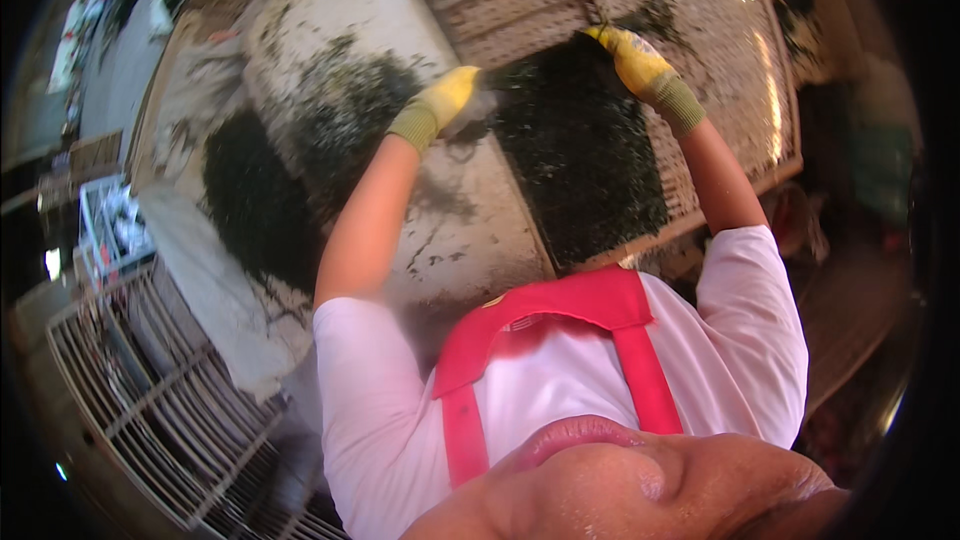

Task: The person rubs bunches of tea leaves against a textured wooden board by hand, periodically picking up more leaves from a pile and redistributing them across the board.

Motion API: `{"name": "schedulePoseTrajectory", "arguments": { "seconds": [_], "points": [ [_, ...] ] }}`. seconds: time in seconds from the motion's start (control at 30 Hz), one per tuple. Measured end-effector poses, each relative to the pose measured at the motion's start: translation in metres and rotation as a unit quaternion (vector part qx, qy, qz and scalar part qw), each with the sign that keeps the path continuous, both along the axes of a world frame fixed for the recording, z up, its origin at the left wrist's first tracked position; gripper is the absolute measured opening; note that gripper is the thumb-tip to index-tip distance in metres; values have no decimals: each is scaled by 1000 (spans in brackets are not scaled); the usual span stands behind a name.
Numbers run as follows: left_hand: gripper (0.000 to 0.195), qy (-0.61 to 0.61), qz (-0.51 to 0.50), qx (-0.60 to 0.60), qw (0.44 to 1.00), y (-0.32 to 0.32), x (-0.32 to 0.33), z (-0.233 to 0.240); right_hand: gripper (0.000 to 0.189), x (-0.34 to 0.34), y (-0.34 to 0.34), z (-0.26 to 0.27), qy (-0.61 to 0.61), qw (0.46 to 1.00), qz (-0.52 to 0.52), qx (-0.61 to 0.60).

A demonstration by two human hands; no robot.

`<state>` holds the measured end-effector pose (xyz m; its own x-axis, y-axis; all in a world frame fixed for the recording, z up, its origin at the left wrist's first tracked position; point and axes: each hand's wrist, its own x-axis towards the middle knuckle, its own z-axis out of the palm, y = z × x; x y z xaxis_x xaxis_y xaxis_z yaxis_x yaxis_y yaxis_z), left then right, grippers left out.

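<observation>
Both my hands wear yellow gloves with olive knit cuffs. My left hand [448, 96] is at the far left corner of a dark green leafy sheet [581, 157], its fingers closed at the edge. At the far right corner, my right hand [637, 64] pinches the same sheet. The sheet is roughly rectangular and lies over a pale perforated slatted panel [502, 0]; whether it is matted leaves or a leaf-covered cloth, I cannot tell. Left of it is a whitish board [472, 240] with loose dark leaf bits [352, 105] strewn over it. Blur hides detail beneath my left hand.
A dark green heap [255, 195] lies beyond the board's left side. A pale sheet of material [217, 285] hangs near a barred metal rack [165, 397] at lower left. The panel's wooden rim [784, 169] runs along the right. Leaf scraps [660, 15] lie beyond my right hand.
</observation>
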<state>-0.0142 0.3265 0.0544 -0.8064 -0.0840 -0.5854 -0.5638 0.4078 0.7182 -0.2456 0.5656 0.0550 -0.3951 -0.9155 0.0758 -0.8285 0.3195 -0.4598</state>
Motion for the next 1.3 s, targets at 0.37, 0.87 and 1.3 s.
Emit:
{"name": "schedulePoseTrajectory", "arguments": {
  "seconds": [0.37,0.87,1.3],
  "points": [
    [46,180,588,302,728,-102,203,34,46,-13,-7,-70,108,990,63,-62],
    [36,60,277,-563,777,-145,133,-21,50,-13,-18,-74,83,994,65,-16],
    [33,242,465,131,841,-73,103,131,39,-7,-15,-44,68,997,43,-3]
  ]
}}
